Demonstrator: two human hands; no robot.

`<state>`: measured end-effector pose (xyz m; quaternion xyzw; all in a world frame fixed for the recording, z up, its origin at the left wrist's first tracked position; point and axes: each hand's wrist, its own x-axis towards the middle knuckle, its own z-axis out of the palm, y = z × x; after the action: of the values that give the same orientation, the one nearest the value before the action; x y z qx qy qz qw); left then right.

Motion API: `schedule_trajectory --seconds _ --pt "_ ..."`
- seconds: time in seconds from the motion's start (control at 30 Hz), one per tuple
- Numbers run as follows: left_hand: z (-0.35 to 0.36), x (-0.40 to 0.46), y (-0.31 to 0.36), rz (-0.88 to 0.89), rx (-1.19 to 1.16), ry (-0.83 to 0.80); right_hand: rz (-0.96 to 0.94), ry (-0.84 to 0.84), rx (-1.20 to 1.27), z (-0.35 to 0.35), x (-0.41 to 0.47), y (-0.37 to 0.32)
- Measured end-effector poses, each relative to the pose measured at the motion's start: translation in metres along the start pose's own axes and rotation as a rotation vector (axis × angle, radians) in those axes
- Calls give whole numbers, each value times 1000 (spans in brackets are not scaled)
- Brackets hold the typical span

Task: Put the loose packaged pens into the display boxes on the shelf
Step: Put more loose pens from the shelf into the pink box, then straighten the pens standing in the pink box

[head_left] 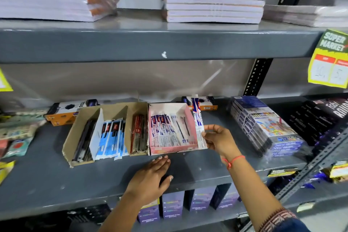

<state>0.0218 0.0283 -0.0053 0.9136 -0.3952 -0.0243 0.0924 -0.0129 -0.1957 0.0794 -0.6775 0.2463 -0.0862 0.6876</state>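
Nearest the camera, the left hand (150, 175) was laid flat and empty on the shelf (56, 184), fingers spread. Beyond it, the right hand (218, 140) was pinched on a packaged pen (200, 130), held just outside the pink box (190, 118). Many pens were already filed in that box and the cardboard box (75, 132) beside it; this one remained out.

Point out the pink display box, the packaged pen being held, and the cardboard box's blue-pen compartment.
pink display box (174, 149): head view, on its front wall.
packaged pen (199, 124): head view, mid-wrapper, outside the box's right wall.
blue-pen compartment (111, 137): head view, on the blue wrappers.
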Motion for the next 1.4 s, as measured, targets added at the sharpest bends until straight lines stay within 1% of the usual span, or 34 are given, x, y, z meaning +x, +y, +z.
schedule_trajectory --seconds 0.13,0.2,0.27,0.37,0.57,0.77,0.9,1.0,1.03,1.1,1.2,1.4 --pt "-3 -20 -26 -69 -18 11 -7 23 -163 39 25 -5" --pt "-4 -24 -39 -62 -8 87 9 4 -237 59 36 -6" --pt "-9 -27 -42 -67 -6 116 41 -46 -297 76 41 -8" --pt "-13 -31 -41 -140 -105 45 90 -91 -342 101 49 -5" --pt "-5 -32 -42 -77 -93 171 93 -125 -532 132 64 8" --pt "4 -30 -48 -79 -68 179 78 -168 -697 136 65 9" --pt "5 -31 -47 -65 -56 188 53 -110 -728 124 65 6" --pt "5 -31 -47 -59 -59 200 -45 30 -963 104 65 1" --pt "4 -31 -46 -61 -62 197 -37 56 -1015 99 64 2" --pt "4 -31 -46 -66 -60 199 5 30 -1117 94 63 6" --pt "5 -31 -46 -60 -53 205 19 3 -1164 94 62 11" --pt "3 -31 -46 -58 -55 205 18 21 -1196 94 63 10"
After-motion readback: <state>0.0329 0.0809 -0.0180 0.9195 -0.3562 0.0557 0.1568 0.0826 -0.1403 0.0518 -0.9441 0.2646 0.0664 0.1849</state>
